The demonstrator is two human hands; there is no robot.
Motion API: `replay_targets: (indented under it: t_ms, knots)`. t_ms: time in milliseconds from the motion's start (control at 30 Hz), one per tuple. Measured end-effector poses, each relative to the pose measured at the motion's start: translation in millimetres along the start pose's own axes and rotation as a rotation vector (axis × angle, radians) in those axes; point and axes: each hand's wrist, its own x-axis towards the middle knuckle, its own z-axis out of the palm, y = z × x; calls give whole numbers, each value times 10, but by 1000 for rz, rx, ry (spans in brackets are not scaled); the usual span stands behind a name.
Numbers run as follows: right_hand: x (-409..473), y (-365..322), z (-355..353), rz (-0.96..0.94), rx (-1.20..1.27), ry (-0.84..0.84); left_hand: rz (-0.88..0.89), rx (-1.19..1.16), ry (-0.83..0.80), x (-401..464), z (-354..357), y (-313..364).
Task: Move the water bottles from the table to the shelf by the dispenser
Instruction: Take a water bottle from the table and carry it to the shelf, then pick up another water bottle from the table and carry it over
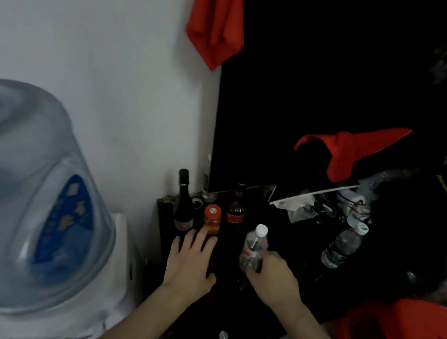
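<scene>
- You're looking down at a dark cabinet top [285, 254] against a white wall [118, 52], with the dispenser's big blue jug [23, 197] to your left.
- A dark bottle [184, 201], an orange-lidded jar [212, 220] and a brown bottle [236, 209] stand at the back.
- Your left hand [191, 263] lies flat, fingers spread.
- Your right hand [272, 278] grips a white-capped water bottle [254, 246]; another, the green-capped bottle [342, 246], stands well apart on the right.

Dim all over, grainy and a bit soft. Brightest on the white wall [91, 33] at the left; almost pure black at the upper right. Bent and stretched near the edges, with the big water jug [18, 196] bulging and blurry. Small shiny glint on the round knob [223, 336].
</scene>
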Motion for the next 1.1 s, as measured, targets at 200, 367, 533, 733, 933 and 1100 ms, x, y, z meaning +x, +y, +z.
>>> replay_targets:
  t_ms: [200, 367, 533, 733, 933, 1100]
  knots:
    - [-337, -557, -137, -248, -213, 115, -21, 43, 124, -523, -493, -268]
    - [-700, -1009, -85, -290, -283, 126, -62, 50, 181, -1050, -671, -554]
    - [-1224, -1439, 156, -392, -318, 116, -127, 25, 202, -1718, -661, -877]
    - [-1797, -2045, 645, -578, -373, -24, -303, 13, 174, -2586, -551, -1288]
    - [-2192, -2885, 1104, -887, -363, -142, -637, -8, 194, -3463, -656, -1816]
    - [-2682, -3670, 1488, -1264, -367, -199, -978, -33, 277, -4374, -807, -2118]
